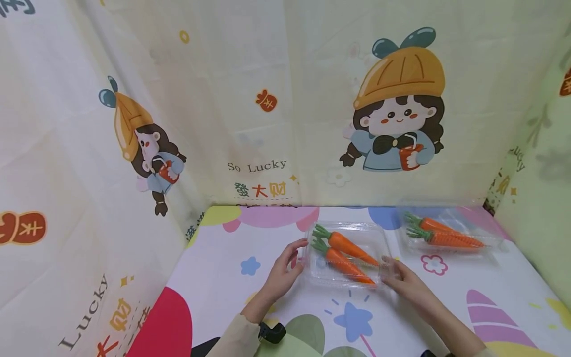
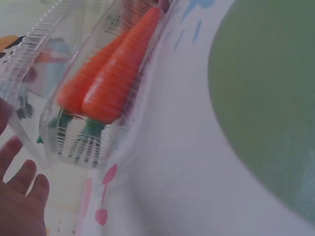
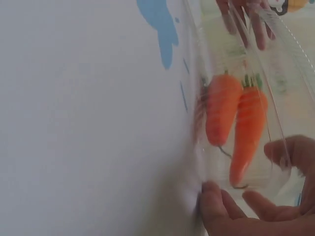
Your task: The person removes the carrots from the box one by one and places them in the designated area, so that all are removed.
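A clear plastic clamshell box (image 1: 350, 281) lies on the table in front of me, holding two orange carrots (image 1: 345, 244) with green tops. In the left wrist view its lid (image 2: 29, 54) stands at an angle from the ribbed base. My left hand (image 1: 282, 273) is at the box's left end, fingers spread and loosely bent; most of them appear apart from the plastic. At the right end, my right hand (image 1: 403, 278) holds the box near its front corner. The right wrist view shows the thumb and fingers (image 3: 214, 201) around that end.
A second clear box (image 1: 455, 253) with two carrots (image 1: 450, 238) stands at the back right of the table. Printed cloth walls (image 1: 312, 124) rise behind and at both sides. The tabletop (image 1: 214, 282) carries a colourful printed cover.
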{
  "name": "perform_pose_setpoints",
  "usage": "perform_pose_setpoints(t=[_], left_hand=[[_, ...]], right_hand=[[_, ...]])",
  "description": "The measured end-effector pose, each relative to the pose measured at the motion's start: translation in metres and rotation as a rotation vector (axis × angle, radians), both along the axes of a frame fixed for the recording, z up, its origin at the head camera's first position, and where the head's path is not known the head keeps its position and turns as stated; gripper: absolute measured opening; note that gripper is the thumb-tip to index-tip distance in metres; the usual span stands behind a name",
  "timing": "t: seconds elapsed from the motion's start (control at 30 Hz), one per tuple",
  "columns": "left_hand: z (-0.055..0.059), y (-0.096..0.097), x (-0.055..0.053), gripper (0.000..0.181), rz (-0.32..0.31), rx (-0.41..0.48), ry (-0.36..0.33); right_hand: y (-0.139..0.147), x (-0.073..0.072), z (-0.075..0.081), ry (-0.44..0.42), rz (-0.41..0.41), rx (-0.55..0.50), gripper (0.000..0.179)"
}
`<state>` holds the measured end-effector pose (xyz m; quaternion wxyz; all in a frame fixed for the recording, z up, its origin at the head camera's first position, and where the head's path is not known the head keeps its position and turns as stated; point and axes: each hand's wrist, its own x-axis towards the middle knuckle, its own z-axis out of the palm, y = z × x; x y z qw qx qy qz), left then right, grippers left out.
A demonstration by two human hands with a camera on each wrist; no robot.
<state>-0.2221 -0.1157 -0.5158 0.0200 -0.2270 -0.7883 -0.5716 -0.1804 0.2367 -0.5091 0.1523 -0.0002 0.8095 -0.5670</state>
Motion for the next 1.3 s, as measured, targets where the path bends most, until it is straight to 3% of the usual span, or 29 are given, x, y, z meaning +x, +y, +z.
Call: perform_pose_setpoints(t=[0.17,0.3,0.67,0.83,0.97,1.3], left_hand=[[-0.003,0.002,-0.003,0.05,-0.024,0.053,0.04],[0.001,0.003,-0.007,0.047,-0.053,0.082,0.047],[0.016,0.012,-0.037,0.054,0.009,0.115,-0.003],[0.02,0.017,-0.051,0.056,0.016,0.21,0.006],[0.023,0.02,-0.06,0.055,-0.012,0.296,0.003],[0.025,0.024,-0.081,0.06,-0.077,0.414,-0.111]], right_hand=[[-0.006,0.001,-0.002,0.041,0.007,-0.073,0.069],[-0.008,0.001,0.0,0.011,0.023,-0.12,0.075],[-0.015,0.0,0.002,-0.046,0.023,-0.143,0.075],[-0.017,0.003,0.003,-0.056,0.014,-0.149,0.075],[-0.017,0.006,0.003,-0.067,0.013,-0.171,0.076],[-0.016,0.014,0.002,-0.11,0.006,-0.237,0.075]])
